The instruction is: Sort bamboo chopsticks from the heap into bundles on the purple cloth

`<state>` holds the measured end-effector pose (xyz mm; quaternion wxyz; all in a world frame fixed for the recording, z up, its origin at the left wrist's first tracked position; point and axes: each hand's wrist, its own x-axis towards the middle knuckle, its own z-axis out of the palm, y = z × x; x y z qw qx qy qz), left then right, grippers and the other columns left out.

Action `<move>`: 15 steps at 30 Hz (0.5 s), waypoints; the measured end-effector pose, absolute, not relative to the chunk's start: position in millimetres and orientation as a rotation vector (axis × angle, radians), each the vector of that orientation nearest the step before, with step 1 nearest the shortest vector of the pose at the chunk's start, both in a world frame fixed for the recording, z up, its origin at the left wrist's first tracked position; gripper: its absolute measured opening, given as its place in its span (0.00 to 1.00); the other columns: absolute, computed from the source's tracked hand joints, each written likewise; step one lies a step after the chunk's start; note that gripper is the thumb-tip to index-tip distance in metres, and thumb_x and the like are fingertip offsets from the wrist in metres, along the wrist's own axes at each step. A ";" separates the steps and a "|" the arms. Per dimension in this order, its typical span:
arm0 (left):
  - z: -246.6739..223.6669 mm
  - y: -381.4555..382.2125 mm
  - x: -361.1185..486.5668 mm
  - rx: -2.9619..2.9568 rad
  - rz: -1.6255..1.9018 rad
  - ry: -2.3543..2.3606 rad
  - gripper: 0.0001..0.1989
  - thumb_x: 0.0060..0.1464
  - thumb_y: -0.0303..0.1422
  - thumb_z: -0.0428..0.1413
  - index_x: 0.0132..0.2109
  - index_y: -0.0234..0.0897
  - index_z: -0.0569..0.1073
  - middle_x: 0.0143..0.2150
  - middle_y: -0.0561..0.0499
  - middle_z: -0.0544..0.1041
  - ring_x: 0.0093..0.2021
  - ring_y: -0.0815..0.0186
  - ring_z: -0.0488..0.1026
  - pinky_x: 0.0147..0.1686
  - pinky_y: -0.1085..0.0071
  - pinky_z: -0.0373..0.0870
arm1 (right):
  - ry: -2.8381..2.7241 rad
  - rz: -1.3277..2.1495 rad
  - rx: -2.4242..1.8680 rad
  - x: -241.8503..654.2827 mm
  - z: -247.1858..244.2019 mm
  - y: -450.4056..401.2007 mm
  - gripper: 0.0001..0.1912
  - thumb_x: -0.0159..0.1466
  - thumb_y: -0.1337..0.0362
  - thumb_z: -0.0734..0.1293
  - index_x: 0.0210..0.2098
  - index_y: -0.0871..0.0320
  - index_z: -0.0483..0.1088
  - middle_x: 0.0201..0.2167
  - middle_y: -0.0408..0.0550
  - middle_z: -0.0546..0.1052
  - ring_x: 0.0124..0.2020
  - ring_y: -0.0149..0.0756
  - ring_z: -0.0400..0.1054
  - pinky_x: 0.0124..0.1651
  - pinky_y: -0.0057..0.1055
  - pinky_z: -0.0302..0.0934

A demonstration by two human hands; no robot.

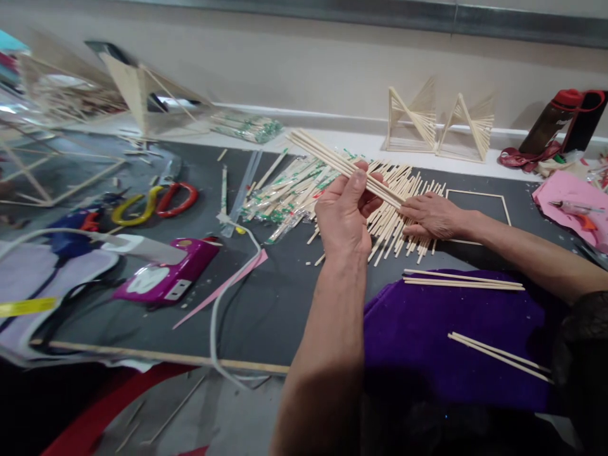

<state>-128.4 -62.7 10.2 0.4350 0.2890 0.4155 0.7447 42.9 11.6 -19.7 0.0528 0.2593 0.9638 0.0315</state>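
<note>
My left hand (pixel 346 206) is closed around a small bundle of thin round chopsticks (pixel 323 152), tilted with the far ends up and to the left. The lower ends of the bundle reach close to the fingertips of my right hand (pixel 434 215). That hand lies palm down with its fingers stretched out over a loose heap of bare chopsticks (pixel 387 237); whether it touches the bundle I cannot tell. More chopsticks in clear, green-printed wrappers (pixel 289 196) lie left of the heap. Several single chopsticks (pixel 463 284) rest on a purple cloth (pixel 408 335) nearer me.
A square stick frame (pixel 504 209) lies to the right. Twisted stick models (pixel 413 120) stand by the wall, near a red-capped bottle (pixel 546 123). On the left are red-and-yellow-handled scissors (pixel 178 199), a magenta power strip (pixel 166 269) and a white cable (pixel 213 329).
</note>
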 end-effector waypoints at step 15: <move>13.3 -63.7 -124.7 0.719 1.860 1.058 0.12 0.45 0.40 0.70 0.36 0.42 0.81 0.33 0.50 0.83 0.37 0.65 0.82 0.25 0.78 0.74 | 2.879 0.093 0.845 37.9 -16.8 2.1 0.32 0.72 0.45 0.55 0.64 0.62 0.63 0.66 0.60 0.66 0.61 0.51 0.64 0.58 0.45 0.57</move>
